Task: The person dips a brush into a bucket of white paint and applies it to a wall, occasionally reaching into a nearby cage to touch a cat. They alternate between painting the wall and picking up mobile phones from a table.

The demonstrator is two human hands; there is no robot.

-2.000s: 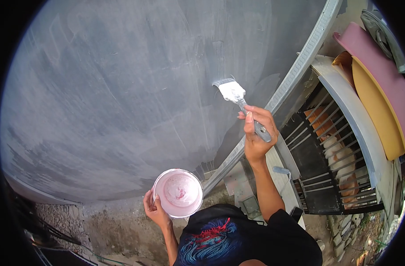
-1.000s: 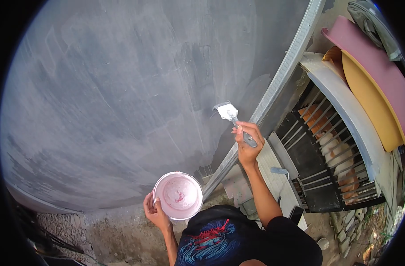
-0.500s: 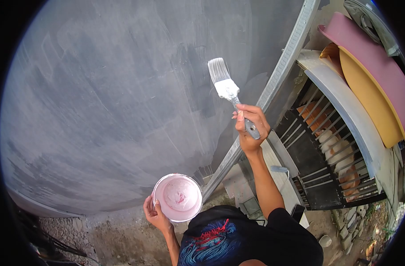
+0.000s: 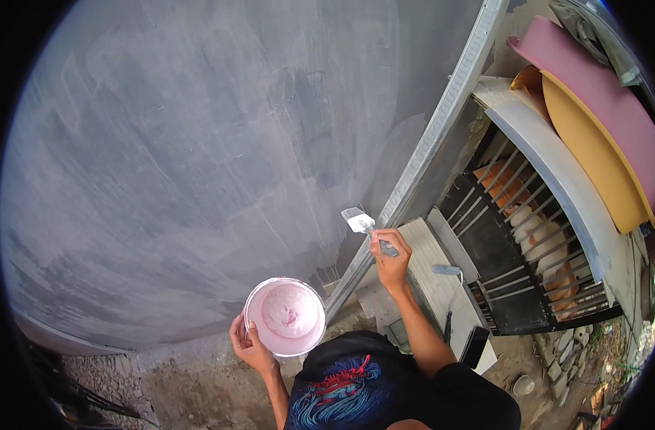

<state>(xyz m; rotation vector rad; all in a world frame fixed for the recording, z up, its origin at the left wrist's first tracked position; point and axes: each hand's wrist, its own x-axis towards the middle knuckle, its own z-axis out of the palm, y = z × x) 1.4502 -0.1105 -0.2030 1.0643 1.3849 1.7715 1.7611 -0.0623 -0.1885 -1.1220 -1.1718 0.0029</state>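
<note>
Head view shows the person's right hand (image 4: 390,256) wrapped tight around the handle of a flat, paint-whitened brush (image 4: 359,221), bristles low against the grey plastered wall (image 4: 198,158), just beside a slanted metal rail (image 4: 421,158). Left hand (image 4: 247,345) cups a round pink plastic paint bucket (image 4: 284,317) from below, fingers curled on its rim.

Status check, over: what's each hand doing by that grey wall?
Right hand gripping paintbrush, bristles low on grey wall. Left hand holding pink pail. Metal rail close beside brush.
</note>
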